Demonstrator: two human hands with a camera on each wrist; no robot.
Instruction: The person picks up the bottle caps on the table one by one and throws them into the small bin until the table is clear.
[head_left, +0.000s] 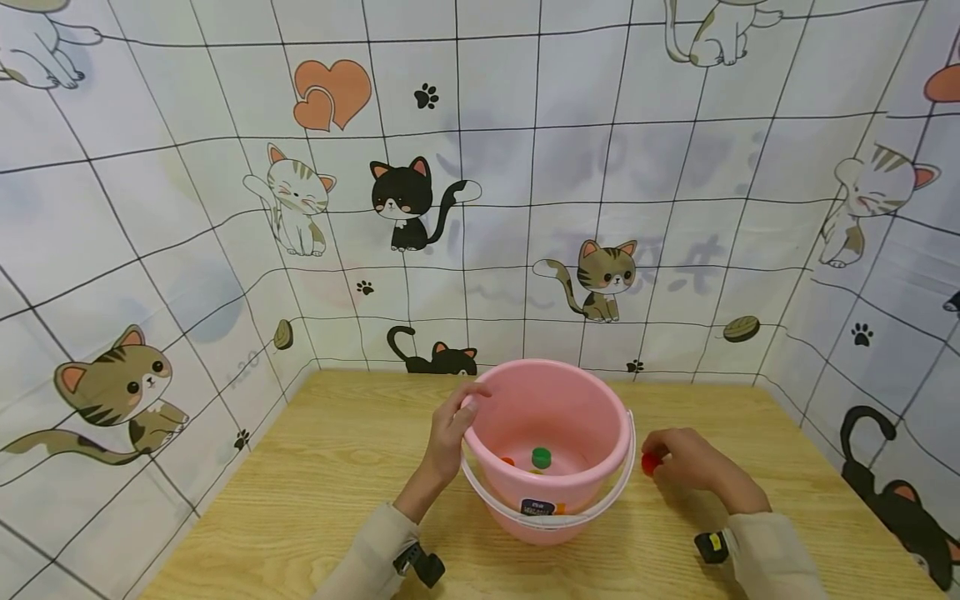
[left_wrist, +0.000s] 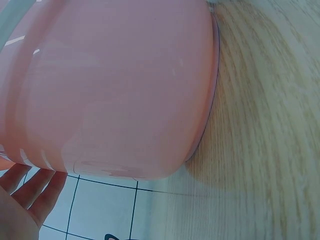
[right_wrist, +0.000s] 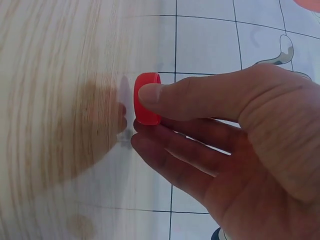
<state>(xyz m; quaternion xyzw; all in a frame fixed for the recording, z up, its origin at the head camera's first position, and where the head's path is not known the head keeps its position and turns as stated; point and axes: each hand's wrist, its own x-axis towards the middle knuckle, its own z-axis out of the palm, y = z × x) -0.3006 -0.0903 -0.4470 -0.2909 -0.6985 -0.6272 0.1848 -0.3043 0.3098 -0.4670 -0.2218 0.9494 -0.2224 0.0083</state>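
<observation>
A pink plastic bucket (head_left: 551,400) stands upright on the wooden table. My left hand (head_left: 452,425) holds its rim on the left side; in the left wrist view the bucket wall (left_wrist: 115,90) fills much of the frame, with fingers (left_wrist: 47,197) against it. To the right of the bucket, my right hand (head_left: 690,461) pinches a red bottle cap (right_wrist: 146,100) between thumb and fingers, just over the tabletop. Inside the bucket lie a green cap (head_left: 541,457), an orange-red piece (head_left: 508,461) and a sliver of something yellow; the front rim partly hides them.
The bucket's white handle (head_left: 547,523) hangs down across its front. Light wood tabletop (head_left: 330,467) extends around the bucket. A white cloth wall (head_left: 495,167) with a grid and cartoon cats encloses the table at the back and both sides.
</observation>
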